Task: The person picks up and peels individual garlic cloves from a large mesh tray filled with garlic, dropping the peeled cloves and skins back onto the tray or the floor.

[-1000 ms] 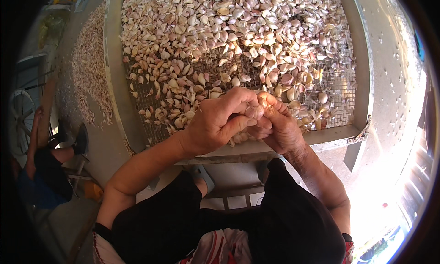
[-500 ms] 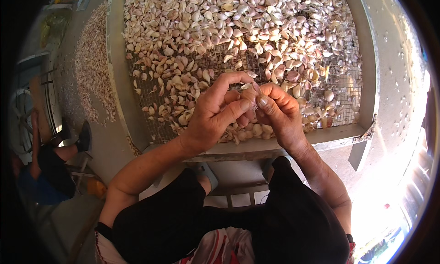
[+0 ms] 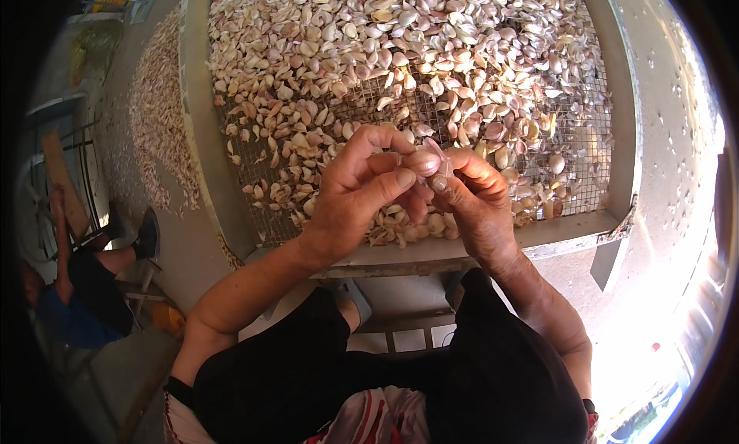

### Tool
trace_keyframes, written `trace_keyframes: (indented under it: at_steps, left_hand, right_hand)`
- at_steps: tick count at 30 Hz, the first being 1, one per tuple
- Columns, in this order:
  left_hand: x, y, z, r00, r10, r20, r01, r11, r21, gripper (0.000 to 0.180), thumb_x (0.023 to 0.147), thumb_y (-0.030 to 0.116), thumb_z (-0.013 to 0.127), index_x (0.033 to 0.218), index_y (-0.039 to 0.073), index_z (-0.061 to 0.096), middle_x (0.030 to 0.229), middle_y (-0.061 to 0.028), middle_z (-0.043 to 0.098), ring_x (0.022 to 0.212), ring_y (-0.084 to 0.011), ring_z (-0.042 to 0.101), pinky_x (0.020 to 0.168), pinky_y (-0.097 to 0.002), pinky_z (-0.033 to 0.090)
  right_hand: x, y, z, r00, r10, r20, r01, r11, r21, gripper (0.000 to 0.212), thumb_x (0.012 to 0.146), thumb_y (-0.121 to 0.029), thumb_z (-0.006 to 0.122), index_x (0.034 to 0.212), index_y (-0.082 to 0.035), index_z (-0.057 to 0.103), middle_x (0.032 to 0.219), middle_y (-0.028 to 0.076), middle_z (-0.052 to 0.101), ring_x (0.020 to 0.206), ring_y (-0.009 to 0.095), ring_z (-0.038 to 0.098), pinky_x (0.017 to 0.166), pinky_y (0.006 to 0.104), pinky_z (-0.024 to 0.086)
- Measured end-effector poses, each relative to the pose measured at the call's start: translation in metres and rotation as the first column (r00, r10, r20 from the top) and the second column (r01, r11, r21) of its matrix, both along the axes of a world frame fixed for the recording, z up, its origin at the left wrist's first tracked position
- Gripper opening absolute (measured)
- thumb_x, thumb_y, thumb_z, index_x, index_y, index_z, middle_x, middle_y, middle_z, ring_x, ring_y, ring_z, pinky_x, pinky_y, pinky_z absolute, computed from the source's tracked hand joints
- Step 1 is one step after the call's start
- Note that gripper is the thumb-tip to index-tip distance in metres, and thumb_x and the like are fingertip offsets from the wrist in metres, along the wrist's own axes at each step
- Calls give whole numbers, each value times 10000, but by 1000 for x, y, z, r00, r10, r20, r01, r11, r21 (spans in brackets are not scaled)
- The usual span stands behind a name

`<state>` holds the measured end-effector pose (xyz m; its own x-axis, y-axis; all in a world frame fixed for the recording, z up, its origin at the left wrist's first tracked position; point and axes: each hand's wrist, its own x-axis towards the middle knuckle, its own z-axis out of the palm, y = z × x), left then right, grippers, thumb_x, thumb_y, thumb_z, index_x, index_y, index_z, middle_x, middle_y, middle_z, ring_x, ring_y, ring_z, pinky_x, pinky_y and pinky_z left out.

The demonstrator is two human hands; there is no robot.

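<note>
Above the near edge of the tray, my left hand is closed around a garlic piece, pale with purplish streaks, held between thumb and fingers. Against its right side, my right hand pinches a thin pinkish piece of garlic; whether that is skin or a clove I cannot make out. Beneath both hands many loose garlic cloves lie spread over a wire mesh. They are thickest on the far side and sparser close to me, where the grid shows through.
A raised frame borders the mesh. Left of it a heap of small garlic pieces lies on the floor. At far left another person sits beside a wooden board. Glare covers the floor at right.
The garlic between my hands has turned, so its rounded, streaked side now shows. My fingers have shifted their grip slightly. The whole view has moved a little.
</note>
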<state>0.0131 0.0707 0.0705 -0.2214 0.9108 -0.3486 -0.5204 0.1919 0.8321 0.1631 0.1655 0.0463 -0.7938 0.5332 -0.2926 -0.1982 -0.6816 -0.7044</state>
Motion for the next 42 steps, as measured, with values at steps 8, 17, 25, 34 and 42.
trace_keyframes:
  at_steps: [8, 17, 25, 34, 42]
  left_hand:
    - [4, -1, 1, 948, -104, -302, 88, 994, -66, 122, 952, 96, 602, 1001, -15, 598, 923, -65, 645, 732, -102, 585, 650, -252, 487]
    - [-20, -28, -44, 360, -463, -810, 268, 883, -386, 222, 855, 147, 678, 1034, 44, 596, 931, -128, 565, 819, -304, 592, 722, -406, 469]
    - [-35, -27, -64, 273, -463, -843, 172, 886, -431, 295, 830, 127, 656, 1098, 39, 569, 982, -143, 530, 857, -329, 584, 755, -410, 468]
    - [-9, -9, -37, 650, -385, -655, 270, 923, -275, 278, 884, 56, 636, 1157, 26, 591, 949, -99, 634, 812, -154, 623, 716, -296, 496]
    - [4, 5, -4, 856, -179, -484, 268, 956, 121, 395, 900, -62, 614, 1288, -29, 550, 999, -91, 643, 890, -169, 671, 769, -269, 546]
  right_hand:
    - [7, -2, -17, 1000, -3, -27, 9, 974, 226, 63, 935, -30, 638, 997, -23, 631, 918, 29, 620, 805, 47, 590, 701, 203, 481]
    - [148, 158, -49, 158, -668, 727, -807, 337, 485, 390, 941, -386, 615, 1136, -75, 483, 722, 132, 675, 649, 299, 672, 581, 431, 527]
    - [140, 146, -40, 330, -423, 844, -843, 270, 465, 359, 924, -336, 643, 1122, -93, 468, 775, 166, 680, 716, 397, 668, 631, 476, 521]
    - [92, 81, -30, 824, 57, 564, -385, 786, 483, 297, 1015, -109, 487, 1308, -63, 487, 982, 80, 627, 825, 140, 613, 698, 290, 495]
    - [27, 25, -8, 910, 334, 247, -370, 922, 115, 313, 1036, -96, 430, 1331, -46, 525, 962, 13, 588, 746, 40, 478, 665, 197, 437]
